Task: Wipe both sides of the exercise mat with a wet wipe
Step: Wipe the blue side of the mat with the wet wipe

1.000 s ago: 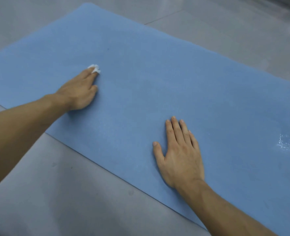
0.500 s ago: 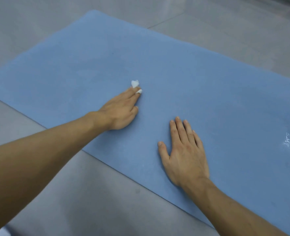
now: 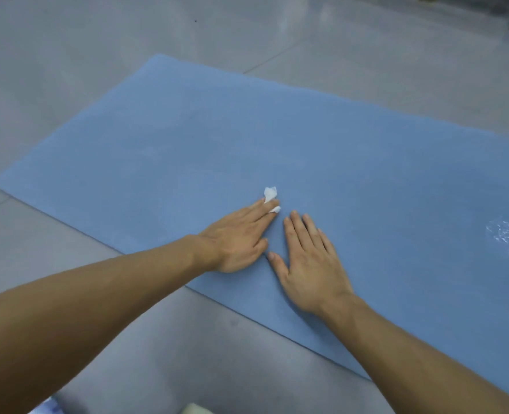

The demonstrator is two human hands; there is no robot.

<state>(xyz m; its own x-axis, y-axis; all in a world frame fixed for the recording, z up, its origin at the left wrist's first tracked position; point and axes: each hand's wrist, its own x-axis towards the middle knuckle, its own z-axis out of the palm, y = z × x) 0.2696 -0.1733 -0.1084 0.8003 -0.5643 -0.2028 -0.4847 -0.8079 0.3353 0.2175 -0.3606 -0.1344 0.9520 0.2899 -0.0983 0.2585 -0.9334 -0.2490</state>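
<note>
Wiping the upper face of the exercise mat (image 3: 366,174) with a wet wipe (image 3: 270,194).
The left hand (image 3: 235,240) lay flat with straight fingers, pressing the crumpled wipe under its fingertips, white folds showing just beyond them. The right hand (image 3: 310,264) rested just beside it, palm down, fingers spread, holding nothing. The mat lay on the floor (image 3: 97,55) beneath both hands, with a wet sheen (image 3: 505,237) well to the right of the right hand. It appeared thin, soft and light, likely to slide unless pinned. For turning it over, the edge nearest the wrists seemed the best hold.
</note>
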